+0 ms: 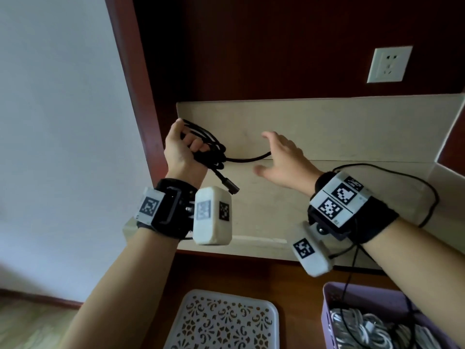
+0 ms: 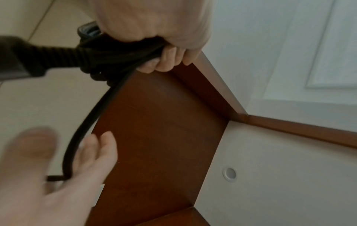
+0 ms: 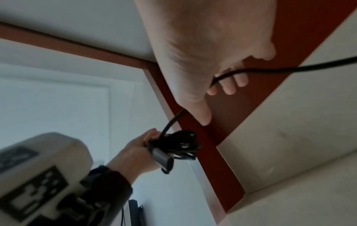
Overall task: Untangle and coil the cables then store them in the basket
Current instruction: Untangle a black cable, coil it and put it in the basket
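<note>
a: nearest the head camera, at the bottom edge, is a white plastic tray with an ornate cut-out pattern (image 1: 224,321), cut off below. beside it sits a lilac plastic basket (image 1: 327,311), also cut off, with coiled white cables (image 1: 362,326) inside. i can't count those; they run out of the frame.

b: what else is hard to make out?

a: the wrist views are blurred, and in the head view the far end of the thin black cable (image 1: 247,159) disappears behind the right hand (image 1: 284,159).

b: the hands, then?

a: the left hand (image 1: 181,149) is a closed fist round the coiled loops of that black cable, held up above the beige stone counter (image 1: 327,137). a short tail with a dark plug (image 1: 230,188) hangs below the fist. the right hand has its fingers spread and fairly straight; the loose strand runs from the coil across its fingers, as the right wrist view shows. it lies against them rather than being gripped.

b: counts?

a: two hands, two wrist rigs with black-and-white markers, one black cable being coiled, one tray, one basket, one white wall socket (image 1: 388,64) on the dark red-brown wood panel (image 1: 276,46). another thin black wire (image 1: 427,192) loops over the counter by the right wrist.
</note>
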`<state>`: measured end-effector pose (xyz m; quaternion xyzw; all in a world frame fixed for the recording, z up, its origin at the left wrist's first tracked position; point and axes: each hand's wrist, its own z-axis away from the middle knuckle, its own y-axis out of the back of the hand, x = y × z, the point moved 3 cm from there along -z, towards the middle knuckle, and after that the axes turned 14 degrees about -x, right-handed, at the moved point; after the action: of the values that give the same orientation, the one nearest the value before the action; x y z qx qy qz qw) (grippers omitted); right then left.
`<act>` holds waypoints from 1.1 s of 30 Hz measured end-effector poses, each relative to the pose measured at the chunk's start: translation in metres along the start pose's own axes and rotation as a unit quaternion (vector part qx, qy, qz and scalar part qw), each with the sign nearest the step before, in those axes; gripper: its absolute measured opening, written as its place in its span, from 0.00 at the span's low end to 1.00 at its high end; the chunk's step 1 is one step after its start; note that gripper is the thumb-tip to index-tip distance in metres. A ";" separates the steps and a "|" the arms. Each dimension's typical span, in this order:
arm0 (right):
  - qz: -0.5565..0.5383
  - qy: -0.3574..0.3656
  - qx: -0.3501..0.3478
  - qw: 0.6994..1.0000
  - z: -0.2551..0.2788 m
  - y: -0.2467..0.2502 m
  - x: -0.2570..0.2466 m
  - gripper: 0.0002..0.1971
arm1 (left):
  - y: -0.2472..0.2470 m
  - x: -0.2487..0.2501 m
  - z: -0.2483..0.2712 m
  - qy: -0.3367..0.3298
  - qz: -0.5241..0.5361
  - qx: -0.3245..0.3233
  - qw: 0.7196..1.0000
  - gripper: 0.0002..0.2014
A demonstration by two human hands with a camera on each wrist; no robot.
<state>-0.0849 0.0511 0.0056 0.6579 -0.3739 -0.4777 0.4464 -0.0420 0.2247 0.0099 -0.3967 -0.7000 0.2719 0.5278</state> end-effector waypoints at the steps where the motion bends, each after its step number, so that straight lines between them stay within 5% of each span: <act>1: 0.015 0.040 0.029 0.999 0.000 0.004 -0.007 0.30 | -0.006 -0.001 0.002 0.001 -0.009 -0.007 1.000 0.19; 3: 0.079 0.086 0.038 0.992 0.002 0.010 -0.013 0.18 | -0.017 0.003 0.005 -0.004 -0.010 -0.022 1.000 0.19; 6: 0.172 0.111 0.030 0.978 0.006 0.014 -0.007 0.13 | -0.030 0.013 0.005 -0.005 0.028 -0.061 0.998 0.24; 11: 0.017 0.103 -0.032 0.994 -0.004 0.025 0.014 0.13 | -0.050 0.014 0.019 0.054 0.036 -0.192 0.979 0.22; 14: -0.017 0.065 -0.058 0.996 -0.011 0.039 0.033 0.21 | -0.055 0.018 0.029 0.127 -0.086 -0.309 0.939 0.19; 19: 0.020 -0.030 -0.121 0.992 -0.007 0.066 0.062 0.21 | -0.058 0.012 0.046 0.294 -0.360 -0.441 0.768 0.15; 20: 0.035 -0.037 -0.127 0.991 -0.007 0.070 0.060 0.21 | -0.058 0.005 0.048 0.295 -0.456 -0.436 0.718 0.15; 23: 0.038 -0.031 -0.172 0.984 -0.011 0.076 0.052 0.19 | -0.059 -0.015 0.055 0.268 -0.728 -0.407 0.482 0.11; 25: 0.007 -0.030 -0.214 0.976 -0.012 0.077 0.049 0.18 | -0.055 -0.023 0.055 0.266 -0.789 -0.388 0.395 0.12; 26: -0.013 -0.031 -0.228 0.973 -0.012 0.076 0.048 0.18 | -0.053 -0.025 0.054 0.272 -0.791 -0.384 0.391 0.14; 28: -0.070 -0.029 -0.254 0.964 -0.011 0.074 0.050 0.17 | -0.052 -0.024 0.052 0.265 -0.762 -0.384 0.450 0.14; 30: -0.152 -0.015 -0.297 0.943 -0.008 0.067 0.053 0.14 | -0.055 -0.021 0.052 0.208 -0.695 -0.383 0.572 0.09; 33: -0.242 -0.002 -0.348 0.906 -0.005 0.054 0.059 0.09 | -0.054 -0.010 0.042 0.110 -0.506 -0.323 0.792 0.08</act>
<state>-0.0684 -0.0191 0.0404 0.5303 -0.0135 -0.6720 0.5168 -0.0954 0.1887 0.0350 -0.1602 -0.7851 -0.3221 0.5042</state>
